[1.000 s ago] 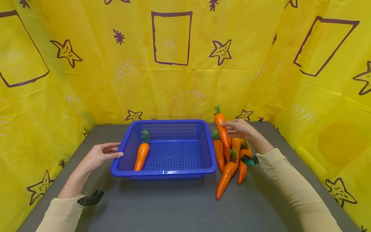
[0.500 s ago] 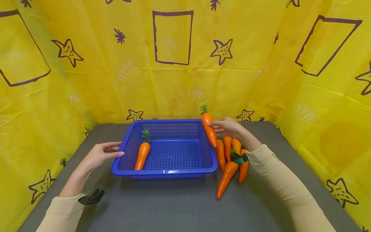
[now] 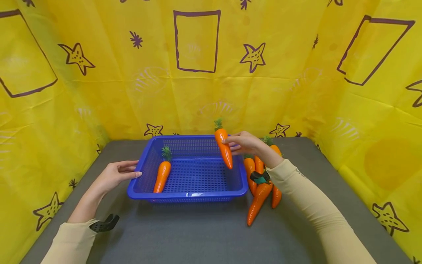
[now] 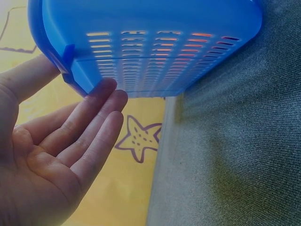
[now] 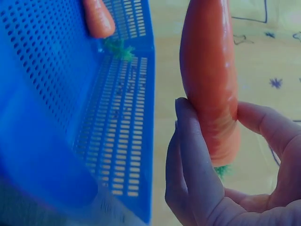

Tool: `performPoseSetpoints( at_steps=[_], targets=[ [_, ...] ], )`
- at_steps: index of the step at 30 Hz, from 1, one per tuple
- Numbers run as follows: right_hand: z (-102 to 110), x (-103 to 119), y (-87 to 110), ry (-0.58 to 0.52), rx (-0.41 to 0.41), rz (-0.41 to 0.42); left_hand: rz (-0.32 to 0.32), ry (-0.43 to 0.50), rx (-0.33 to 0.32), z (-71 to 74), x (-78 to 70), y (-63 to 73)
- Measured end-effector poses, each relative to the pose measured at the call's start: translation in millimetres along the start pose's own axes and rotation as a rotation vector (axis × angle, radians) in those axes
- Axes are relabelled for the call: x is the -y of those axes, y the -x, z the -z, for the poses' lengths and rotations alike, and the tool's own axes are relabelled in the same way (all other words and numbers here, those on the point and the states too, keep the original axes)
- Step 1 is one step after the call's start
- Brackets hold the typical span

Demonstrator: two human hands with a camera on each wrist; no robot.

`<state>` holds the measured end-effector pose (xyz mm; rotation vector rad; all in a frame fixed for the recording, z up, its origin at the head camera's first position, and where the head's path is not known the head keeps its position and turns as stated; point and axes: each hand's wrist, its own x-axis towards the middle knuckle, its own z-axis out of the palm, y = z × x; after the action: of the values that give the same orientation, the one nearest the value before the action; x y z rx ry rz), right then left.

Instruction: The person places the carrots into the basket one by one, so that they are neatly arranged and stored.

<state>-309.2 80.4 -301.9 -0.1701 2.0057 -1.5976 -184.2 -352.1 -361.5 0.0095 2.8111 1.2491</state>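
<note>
The carrot (image 3: 224, 149) hangs above the right end of the basket (image 3: 158, 195), leafy end up and tip down. My right hand (image 3: 243, 143) pinches it toward the leafy end, thumb on one side, fingers on the other. I judge this to be mid-carry; the next move seems to call for lowering it inside, then loosening my fingers. My left hand (image 3: 111, 179) lightly holds the left rim, thumb over it and fingers outside. Inside, a lone carrot (image 3: 162, 176) lies near the left wall. On the table (image 3: 184, 234), just beyond the right wall, lies a heap of carrots (image 3: 258, 201) (my arm partly hides it). The right rim, close under my hand, could catch me.
</note>
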Motion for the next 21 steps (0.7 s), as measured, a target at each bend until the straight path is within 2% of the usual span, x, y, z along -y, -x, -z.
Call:
performPoseSetpoints(
  at_steps=[6,21],
  targets=[
    [-11.7,4.4,-7.4,0.042,0.031,-0.015,0.005,0.006,-0.001,-0.4,-0.3,0.2],
    [-48.4,5.4,-28.2,0.037,0.117,-0.040,0.011,-0.002,-0.001,-0.2,-1.1,0.5]
  ],
)
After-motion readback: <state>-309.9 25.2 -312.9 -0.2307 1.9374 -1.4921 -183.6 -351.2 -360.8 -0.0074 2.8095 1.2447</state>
